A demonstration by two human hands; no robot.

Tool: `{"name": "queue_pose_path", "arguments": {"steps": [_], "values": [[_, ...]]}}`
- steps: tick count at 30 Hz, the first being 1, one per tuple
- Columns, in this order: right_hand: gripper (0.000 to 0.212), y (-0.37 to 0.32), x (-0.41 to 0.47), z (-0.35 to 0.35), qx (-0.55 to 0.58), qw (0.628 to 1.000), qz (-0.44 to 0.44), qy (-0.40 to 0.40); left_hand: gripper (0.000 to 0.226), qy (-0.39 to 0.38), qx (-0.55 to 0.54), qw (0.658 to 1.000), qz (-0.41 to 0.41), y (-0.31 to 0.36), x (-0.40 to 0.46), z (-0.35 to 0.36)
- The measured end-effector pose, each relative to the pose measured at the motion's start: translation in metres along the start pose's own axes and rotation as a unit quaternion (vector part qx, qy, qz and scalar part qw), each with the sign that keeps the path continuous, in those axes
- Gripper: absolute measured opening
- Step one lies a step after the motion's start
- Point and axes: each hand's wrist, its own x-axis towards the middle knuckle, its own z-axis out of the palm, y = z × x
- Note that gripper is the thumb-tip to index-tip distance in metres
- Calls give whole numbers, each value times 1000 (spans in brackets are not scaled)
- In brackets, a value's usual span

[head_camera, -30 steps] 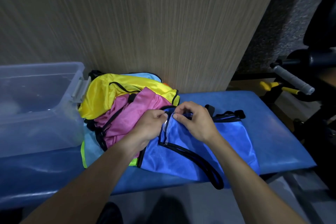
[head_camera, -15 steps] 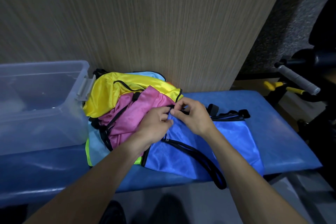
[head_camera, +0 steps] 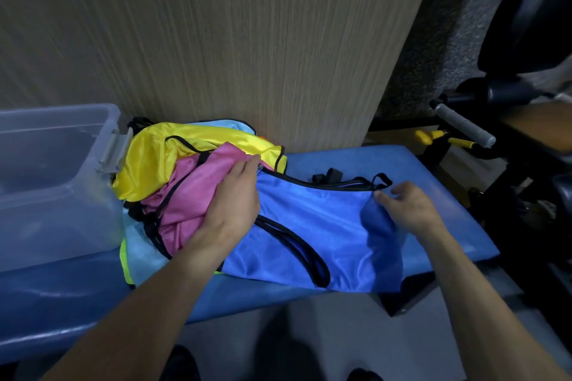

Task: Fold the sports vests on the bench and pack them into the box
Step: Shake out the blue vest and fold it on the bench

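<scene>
A blue vest (head_camera: 312, 226) with black trim lies spread across the blue bench (head_camera: 439, 195). My left hand (head_camera: 232, 204) holds its upper left corner, fingers laid over the edge by the pink vest (head_camera: 192, 195). My right hand (head_camera: 408, 210) pinches the vest's upper right edge near its black straps. A pile of vests sits to the left: a yellow vest (head_camera: 161, 158) on top, the pink one under it, light blue and neon ones beneath. The clear plastic box (head_camera: 52, 182) stands at the bench's left end.
A wood-grain wall panel (head_camera: 247, 40) rises right behind the bench. Black gym equipment with a grey handle (head_camera: 464, 125) and yellow parts stands at the right. The blue vest's lower edge hangs over the bench's front edge above the grey floor.
My hands were together at the vest's top edge; they have moved apart, the right hand far to the right, stretching the blue vest out flat and wide.
</scene>
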Motion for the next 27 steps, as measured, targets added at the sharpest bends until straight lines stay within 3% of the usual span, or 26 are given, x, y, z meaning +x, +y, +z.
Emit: {"name": "queue_pose_path", "arguments": {"steps": [5, 7, 10, 12, 16, 19, 24, 27], "values": [[49, 8, -6, 4, 90, 994, 10, -61, 62, 13, 164, 986, 12, 19, -6, -1], [53, 4, -3, 9, 97, 994, 8, -58, 60, 28, 174, 982, 67, 37, -13, 1], [56, -1, 4, 19, 135, 989, 29, -45, 58, -122, 80, 979, 142, 55, -27, 23], [54, -3, 7, 24, 176, 982, 47, -46, 76, -223, 133, 955, 140, 52, -33, 40], [40, 13, 13, 10, 204, 978, 39, -21, 74, -278, 136, 940, 146, 53, -38, 67], [32, 41, 19, -21, 200, 976, 46, 66, 74, -317, 62, 935, 147, 86, -39, 88], [52, 65, 19, -38, 175, 978, 81, 77, 64, -312, -11, 944, 110, 109, -20, 99], [61, 68, 21, -43, 154, 983, 81, 53, 51, -225, -10, 968, 112, 96, -2, 94]]}}
